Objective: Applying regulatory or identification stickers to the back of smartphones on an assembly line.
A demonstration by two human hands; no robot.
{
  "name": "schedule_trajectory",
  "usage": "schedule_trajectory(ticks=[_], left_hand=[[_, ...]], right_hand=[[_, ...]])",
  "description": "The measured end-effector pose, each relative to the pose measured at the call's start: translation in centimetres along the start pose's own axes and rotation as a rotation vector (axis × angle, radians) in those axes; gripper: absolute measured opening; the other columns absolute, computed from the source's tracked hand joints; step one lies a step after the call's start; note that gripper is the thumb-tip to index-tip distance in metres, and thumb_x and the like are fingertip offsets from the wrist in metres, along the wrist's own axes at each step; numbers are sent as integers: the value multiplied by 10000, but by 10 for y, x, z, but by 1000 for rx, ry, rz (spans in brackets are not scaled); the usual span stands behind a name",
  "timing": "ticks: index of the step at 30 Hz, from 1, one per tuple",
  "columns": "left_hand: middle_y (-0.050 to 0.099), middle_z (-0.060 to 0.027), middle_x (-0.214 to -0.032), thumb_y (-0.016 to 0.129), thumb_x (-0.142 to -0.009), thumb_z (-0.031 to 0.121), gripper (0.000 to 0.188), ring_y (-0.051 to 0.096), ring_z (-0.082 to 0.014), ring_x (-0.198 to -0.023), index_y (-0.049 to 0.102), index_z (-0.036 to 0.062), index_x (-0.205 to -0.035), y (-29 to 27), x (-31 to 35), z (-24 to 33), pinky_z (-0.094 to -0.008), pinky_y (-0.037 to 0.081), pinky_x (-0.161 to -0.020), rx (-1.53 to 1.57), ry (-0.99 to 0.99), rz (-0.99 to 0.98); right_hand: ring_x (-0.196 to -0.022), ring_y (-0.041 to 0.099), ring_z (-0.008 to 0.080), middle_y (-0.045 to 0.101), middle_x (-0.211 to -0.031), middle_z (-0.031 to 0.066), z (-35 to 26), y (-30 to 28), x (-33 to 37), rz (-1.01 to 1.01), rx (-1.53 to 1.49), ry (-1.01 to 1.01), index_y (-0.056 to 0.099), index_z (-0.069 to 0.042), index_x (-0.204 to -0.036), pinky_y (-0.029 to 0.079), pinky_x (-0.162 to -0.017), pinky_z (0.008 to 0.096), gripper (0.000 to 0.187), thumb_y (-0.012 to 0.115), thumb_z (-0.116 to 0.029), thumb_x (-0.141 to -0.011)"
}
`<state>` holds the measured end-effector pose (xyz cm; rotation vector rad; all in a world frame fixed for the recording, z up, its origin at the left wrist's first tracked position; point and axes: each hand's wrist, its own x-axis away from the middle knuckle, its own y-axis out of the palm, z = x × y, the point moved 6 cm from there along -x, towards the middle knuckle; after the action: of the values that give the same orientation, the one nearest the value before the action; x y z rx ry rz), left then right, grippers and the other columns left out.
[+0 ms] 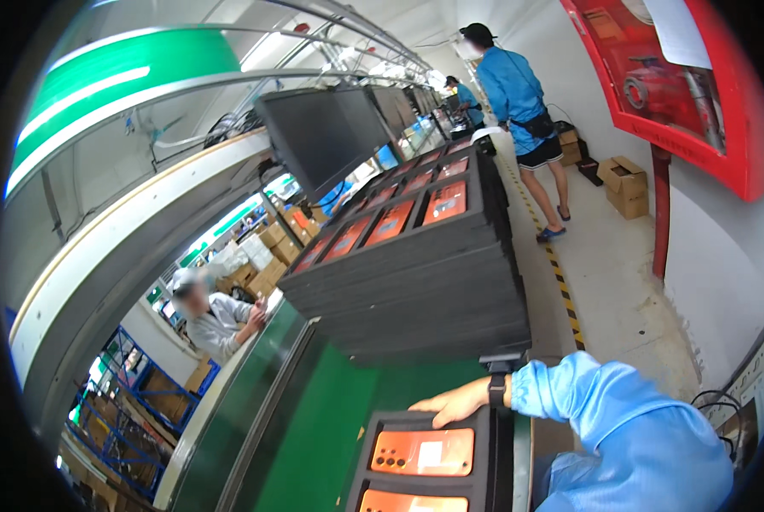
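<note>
A long green-topped counter (pixel 331 427) runs away from the viewer under a curved grey and green overhead housing (pixel 117 196). On it, further off, stands a tall stack of flat black plastic trays (pixel 425 290) whose top layer holds orange rectangular panels (pixel 446 202) in separate pockets. Dark flat monitors (pixel 314 136) hang above that stack.

At the near edge lies a single black plastic tray (pixel 493 461) with two orange rectangular panels, the nearer-to-stack one (pixel 422 451) fully in view.

The right hand (pixel 454 404), coming from a light blue sleeve (pixel 621 427) with a dark wristband, rests flat on that tray's far rim, fingers loosely extended and gripping nothing. The left hand is out of sight.

A person in blue (pixel 519 102) stands in the aisle beside brown cardboard boxes (pixel 625 183).
</note>
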<state>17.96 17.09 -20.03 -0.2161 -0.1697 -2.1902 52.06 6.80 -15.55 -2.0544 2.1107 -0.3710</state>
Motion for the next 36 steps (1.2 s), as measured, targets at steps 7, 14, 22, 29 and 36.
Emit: schedule_trajectory(ticks=[7, 14, 22, 29, 36], left_hand=[[543, -116, -1071, 546, -842, 133, 428, 511, -194, -965, 482, -34, -1231, 43, 3, 3, -333, 409, -861, -6, -23, 2], [532, -124, -1106, 546, -840, 136, 438, 502, -206, -1001, 474, -25, -1241, 60, 15, 3, -344, 401, -884, -10, -45, 28], [519, -133, -1145, 546, -838, 139, 450, 492, -219, -1042, 465, -15, -1252, 83, 22, 11, -356, 391, -911, -47, -31, -13], [508, -141, -1179, 546, -836, 142, 460, 484, -231, -1078, 457, -7, -1262, 98, 30, 17, -366, 383, -935, -60, -12, -73], [498, -149, -1214, 546, -834, 146, 471, 476, -243, -1114, 449, 2, -1272, 87, 36, 18, -377, 374, -958, -45, 0, -66]], right_hand=[[-1363, 205, 227, 200, -1482, 156, 21, 8, -16, -108, -288, -130, 131, -24, -1453, 214, -1093, 297, 785, 452, 5, -737], [-1364, 209, 232, 185, -1486, 165, 19, 9, -5, -124, -331, -134, 63, -26, -1459, 217, -1081, 292, 792, 444, -6, -764], [-1386, 172, 259, 160, -1491, 212, 19, 5, -16, -60, -177, -158, 112, -1, -1447, 215, -1089, 316, 768, 462, -23, -765], [-1395, 138, 261, 148, -1493, 212, 14, 3, -22, -50, -107, -164, 116, 40, -1431, 168, -1111, 314, 775, 478, -27, -749], [-1403, 98, 265, 135, -1497, 213, -8, 5, -2, -104, -54, -163, 112, 43, -1430, 137, -1122, 323, 785, 482, -32, -741]])
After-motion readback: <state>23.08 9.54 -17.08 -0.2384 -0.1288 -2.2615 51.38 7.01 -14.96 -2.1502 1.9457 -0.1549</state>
